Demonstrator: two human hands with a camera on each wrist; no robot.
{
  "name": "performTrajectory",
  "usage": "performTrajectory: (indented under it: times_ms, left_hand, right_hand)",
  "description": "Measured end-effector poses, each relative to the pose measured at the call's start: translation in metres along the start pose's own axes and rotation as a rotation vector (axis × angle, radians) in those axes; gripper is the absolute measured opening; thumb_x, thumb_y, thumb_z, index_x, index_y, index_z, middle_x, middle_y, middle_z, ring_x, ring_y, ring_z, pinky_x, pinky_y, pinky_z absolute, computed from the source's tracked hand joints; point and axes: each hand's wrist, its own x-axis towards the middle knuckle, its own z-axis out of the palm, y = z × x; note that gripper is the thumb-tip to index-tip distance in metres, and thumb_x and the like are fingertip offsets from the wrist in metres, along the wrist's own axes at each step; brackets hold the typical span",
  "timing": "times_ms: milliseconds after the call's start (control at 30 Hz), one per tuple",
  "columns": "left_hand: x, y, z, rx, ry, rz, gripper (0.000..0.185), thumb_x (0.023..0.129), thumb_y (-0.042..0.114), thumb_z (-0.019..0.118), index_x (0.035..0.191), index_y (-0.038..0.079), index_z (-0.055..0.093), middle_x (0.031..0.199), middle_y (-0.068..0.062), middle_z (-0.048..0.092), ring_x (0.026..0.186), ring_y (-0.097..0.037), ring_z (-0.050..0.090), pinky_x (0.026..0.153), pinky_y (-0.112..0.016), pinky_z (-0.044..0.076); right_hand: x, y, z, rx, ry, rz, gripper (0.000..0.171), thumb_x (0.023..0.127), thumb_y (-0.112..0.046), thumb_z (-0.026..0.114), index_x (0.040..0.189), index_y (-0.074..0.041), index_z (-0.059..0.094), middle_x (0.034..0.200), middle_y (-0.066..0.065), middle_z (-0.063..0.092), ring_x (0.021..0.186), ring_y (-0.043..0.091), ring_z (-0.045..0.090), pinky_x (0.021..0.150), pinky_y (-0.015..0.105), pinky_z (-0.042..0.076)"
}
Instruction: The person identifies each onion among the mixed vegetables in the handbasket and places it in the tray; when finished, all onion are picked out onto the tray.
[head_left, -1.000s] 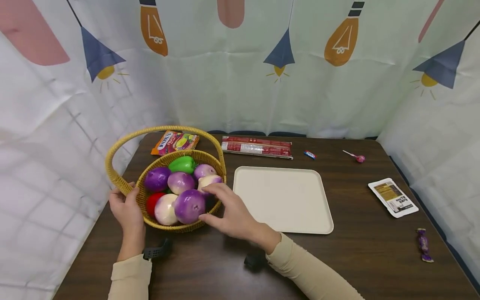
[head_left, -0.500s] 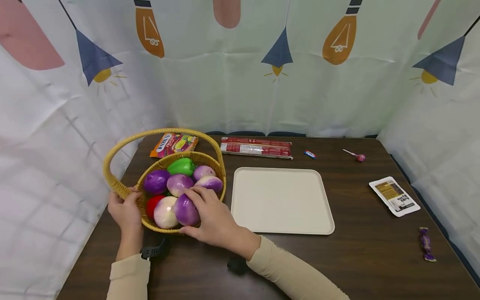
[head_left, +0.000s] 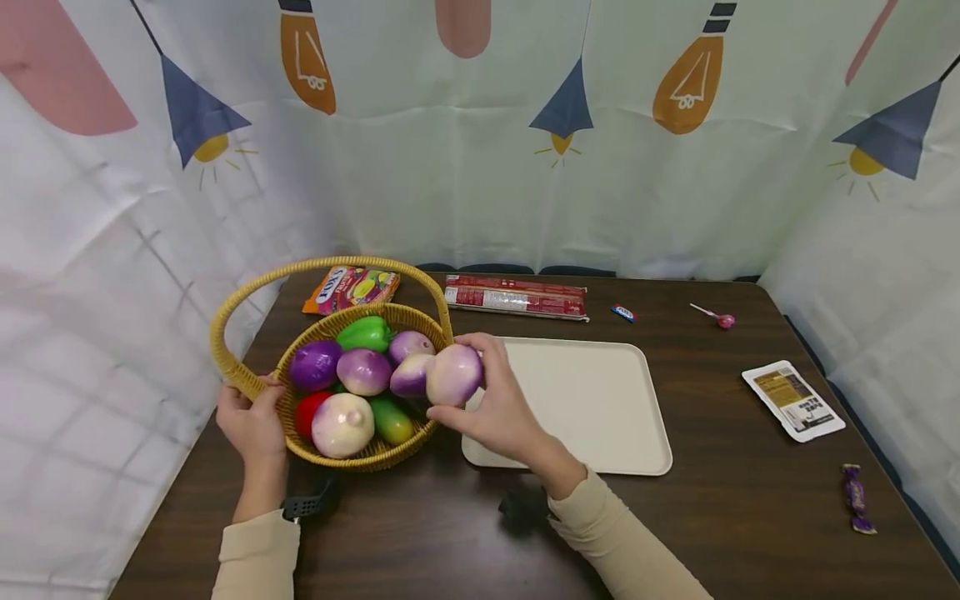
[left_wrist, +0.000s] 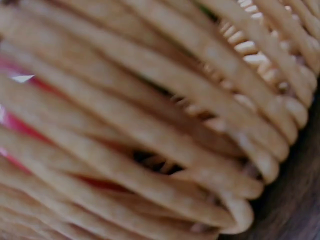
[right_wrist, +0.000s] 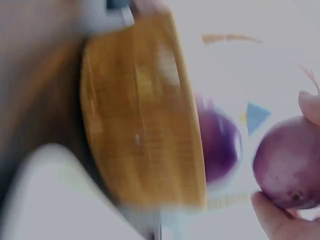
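Observation:
My left hand [head_left: 253, 421] grips the yellow wicker basket [head_left: 390, 457] at the left foot of its tall handle. Woven strands of the basket [left_wrist: 165, 115] fill the left wrist view, where no hand shows. With fingers and thumb, my right hand [head_left: 502, 410] pinches a purple-and-white onion [head_left: 455, 375] at the basket's right rim. That onion [right_wrist: 287, 165] is also in the right wrist view, held off the basket. Inside lie a white onion [head_left: 342, 425], several purple onion-like vegetables, a green pepper [head_left: 364, 334], a red vegetable [head_left: 310, 411] and a green-yellow one [head_left: 392, 421].
A cream tray [head_left: 585, 408] lies right of the basket, partly behind my right hand. Along the back are a Fox's sweets bag [head_left: 351, 288], a red long packet [head_left: 516, 297], a small wrapped sweet [head_left: 623, 313] and a lollipop [head_left: 723, 320]. A white pouch [head_left: 793, 400] and purple-wrapped candy [head_left: 857, 500] lie right.
My right hand has taken the onion from the basket's front and moved it right and up to the rim. The green-yellow vegetable is now uncovered. My left hand stays on the basket.

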Motion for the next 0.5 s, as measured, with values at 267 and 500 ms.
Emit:
performTrajectory:
  times_ms: [267,500]
  left_hand:
    - [0.001,-0.001,-0.002,-0.017,-0.020,0.007,0.018,0.078,-0.015,0.059,0.095,-0.010,0.058,0.074,-0.004,0.064,0.080,-0.018,0.066,0.073,-0.023,0.051]
    - [0.000,-0.003,-0.004,-0.055,-0.043,0.020,0.019,0.078,-0.016,0.058,0.095,-0.007,0.058,0.074,-0.005,0.063,0.080,-0.020,0.065,0.073,-0.023,0.051]
  right_hand:
    - [0.013,0.058,-0.054,-0.054,0.048,0.251,0.082,0.069,-0.020,0.089,0.137,-0.011,0.044,0.134,0.009,0.041,0.118,0.025,0.050,0.094,0.045,0.048]
    - [0.009,0.094,-0.065,-0.083,0.116,0.390,0.079,0.068,-0.006,0.080,0.136,-0.009,0.041,0.132,0.017,0.038,0.117,0.033,0.048,0.096,0.051,0.045]
